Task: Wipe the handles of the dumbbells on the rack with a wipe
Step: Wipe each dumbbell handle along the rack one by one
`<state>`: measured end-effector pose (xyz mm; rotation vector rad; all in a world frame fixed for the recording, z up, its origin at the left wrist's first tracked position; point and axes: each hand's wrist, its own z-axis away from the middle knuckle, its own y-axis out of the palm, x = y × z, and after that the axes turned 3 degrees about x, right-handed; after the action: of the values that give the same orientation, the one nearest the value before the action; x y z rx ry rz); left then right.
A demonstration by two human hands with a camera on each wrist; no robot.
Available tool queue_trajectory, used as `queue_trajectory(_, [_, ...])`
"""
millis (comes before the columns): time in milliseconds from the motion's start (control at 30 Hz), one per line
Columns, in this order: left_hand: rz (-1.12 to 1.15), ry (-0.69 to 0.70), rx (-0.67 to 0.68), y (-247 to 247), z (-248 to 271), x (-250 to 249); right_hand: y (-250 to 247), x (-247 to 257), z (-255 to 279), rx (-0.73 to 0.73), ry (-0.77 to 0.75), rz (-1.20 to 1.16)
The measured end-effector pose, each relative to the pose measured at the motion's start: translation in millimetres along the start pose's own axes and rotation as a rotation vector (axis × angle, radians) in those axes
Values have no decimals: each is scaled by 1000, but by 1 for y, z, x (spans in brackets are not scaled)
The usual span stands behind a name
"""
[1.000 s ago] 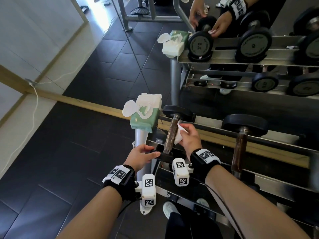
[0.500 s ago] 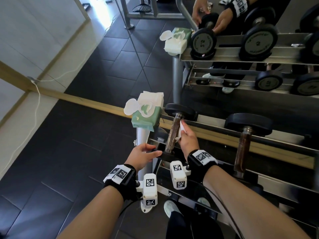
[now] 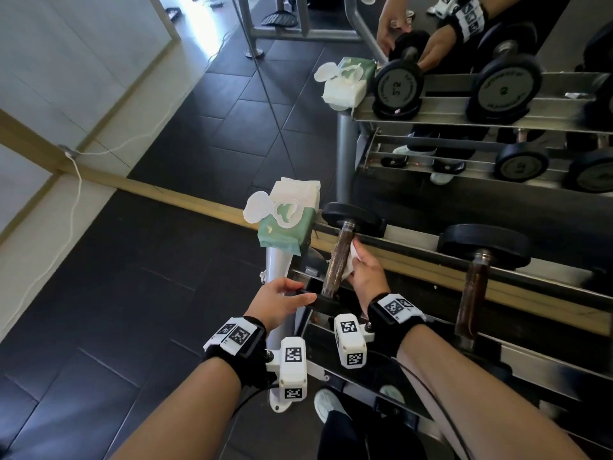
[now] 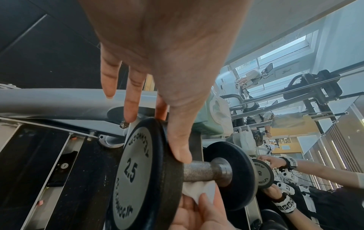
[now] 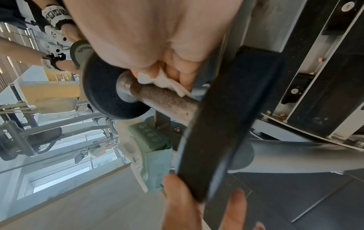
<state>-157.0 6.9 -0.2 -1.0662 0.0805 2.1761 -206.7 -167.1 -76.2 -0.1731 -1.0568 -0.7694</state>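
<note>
- My left hand point(image 3: 280, 298) sat on the near weight plate point(image 4: 141, 171) of the 2.5 dumbbell, thumb laid flat over the rim, fingers long and straight down its far side. Nothing curled, nothing gripped. I judged this a brace, to stop the dumbbell rolling in its cradle while the other hand rubbed.
- My right hand point(image 3: 363, 268) pinched the white wipe point(image 5: 163, 81) between thumb and curled fingers and pressed it against the side of the knurled handle point(image 3: 338, 260). Only part of the wipe showed; I could not tell how far it wrapped around the bar.
- The wipe lay toward the far end of the handle, near the collar by the far plate point(image 3: 353, 217). The near stretch of the bar was bare, so I reckoned that part remained to be covered.
- The dumbbell rested at the left end of the rack point(image 3: 431, 240), handle pointing away from me. That left both flanks of the bar open to my fingers.
- The pack of wipes point(image 3: 287, 224) stood on the rack post just beside the far plate, lid flipped open, within easy reach for a fresh sheet.
- The next dumbbell point(image 3: 474, 280) sat to my right, well apart, untouched by either hand.
</note>
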Motion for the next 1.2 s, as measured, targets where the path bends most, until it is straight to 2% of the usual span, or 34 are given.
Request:
queue_trajectory(167, [4, 16, 9, 1, 4, 0, -5, -16, 26, 46, 17, -9])
queue_trajectory(267, [-6, 16, 9, 1, 3, 0, -3, 0, 12, 7, 29, -100])
queue_trajectory(433, [-21, 16, -4, 1, 3, -1, 3, 14, -10, -57, 27, -78])
queue_trajectory(567, [-8, 16, 0, 2, 4, 0, -1, -8, 19, 48, -39, 59])
queue_trajectory(700, [0, 20, 3, 1, 4, 0, -17, -22, 32, 163, -28, 221])
queue_trajectory(767, [-5, 19, 2, 1, 5, 0, -20, -18, 22, 158, 4, 187])
queue_trajectory(967, [-16, 40, 0, 3, 5, 1, -5, -3, -7, 15, 66, -82])
queue_trajectory(1100, [-10, 62, 2, 4, 6, 2, -8, -27, 14, 75, 57, 126])
queue_trajectory(1200, [-12, 76, 4, 4, 6, 5, -13, -32, 16, 98, 61, 142])
